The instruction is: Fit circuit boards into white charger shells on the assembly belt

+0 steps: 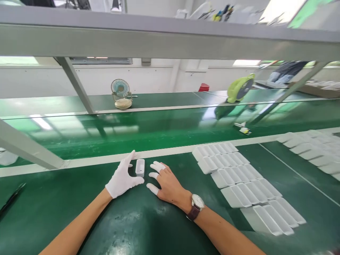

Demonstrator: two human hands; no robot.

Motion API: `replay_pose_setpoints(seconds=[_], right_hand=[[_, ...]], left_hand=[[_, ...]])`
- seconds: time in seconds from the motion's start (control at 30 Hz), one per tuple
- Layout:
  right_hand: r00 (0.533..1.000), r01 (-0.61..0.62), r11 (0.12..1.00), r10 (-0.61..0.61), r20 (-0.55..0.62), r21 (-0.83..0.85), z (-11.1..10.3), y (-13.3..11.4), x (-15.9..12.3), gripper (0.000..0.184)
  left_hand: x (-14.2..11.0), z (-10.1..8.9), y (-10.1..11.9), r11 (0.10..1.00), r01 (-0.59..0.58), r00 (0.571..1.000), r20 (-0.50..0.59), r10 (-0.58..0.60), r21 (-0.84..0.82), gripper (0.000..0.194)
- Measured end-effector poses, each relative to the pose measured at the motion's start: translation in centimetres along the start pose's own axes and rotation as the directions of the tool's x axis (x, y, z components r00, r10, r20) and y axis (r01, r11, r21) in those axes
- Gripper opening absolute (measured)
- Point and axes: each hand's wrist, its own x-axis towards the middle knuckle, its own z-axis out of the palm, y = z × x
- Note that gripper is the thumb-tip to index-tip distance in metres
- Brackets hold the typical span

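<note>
A small white rectangular plastic box [140, 168] stands on the green mat between my two hands. Its top shows a recessed face with a small dark mark near the lower end. On its left, my left hand [124, 177] in a white glove curves around it with thumb and fingers apart; whether it touches the box is hard to tell. To the right, my right hand [166, 182] has its fingers spread and holds nothing. White finger covers sit on its fingertips, and a wristwatch [196, 207] is on that wrist.
Rows of white boxes [243, 175] lie to the right, with more white boxes [316, 147] farther right. A dark pen-like object [12, 200] lies at left. Beyond the pale strip runs a green belt [159, 132]. Two small fans [120, 92] [240, 88] stand behind, under an overhead shelf [170, 39].
</note>
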Motion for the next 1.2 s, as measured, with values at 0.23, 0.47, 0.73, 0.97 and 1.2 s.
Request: replay_pose_setpoints(seconds=[0.23,0.47,0.73,0.97,1.2], right_hand=[[1.0,-0.004,0.992,0.005,0.005,-0.126,0.1,-0.2,0.0,0.037],[0.985,0.022,0.958,0.028,0.173,-0.285,-1.4,-0.7,1.3,0.034],[0.945,-0.201,0.844,0.3,0.127,-0.497,-12.5,9.0,6.4,0.024],[0.686,-0.658,0.544,0.718,-0.116,-0.52,-23.0,21.7,2.2,0.032],[0.431,-0.832,0.342,0.895,-0.12,-0.437,-22.9,29.4,-3.5,0.032]], left_hand=[[0.0,0.6,-0.6,0.99,-0.032,0.998,0.06,0.023,0.14,0.073],[-0.4,0.0,-0.5,0.993,-0.011,0.995,0.1,-0.001,0.118,0.072],[-0.6,-0.3,-0.1,0.989,0.059,0.988,0.132,-0.076,0.133,0.079],[-1.0,0.0,-0.3,0.978,0.128,0.981,0.124,-0.149,0.167,0.093],[-0.4,0.9,-3.1,0.951,0.247,0.947,0.161,-0.278,0.187,0.094]])
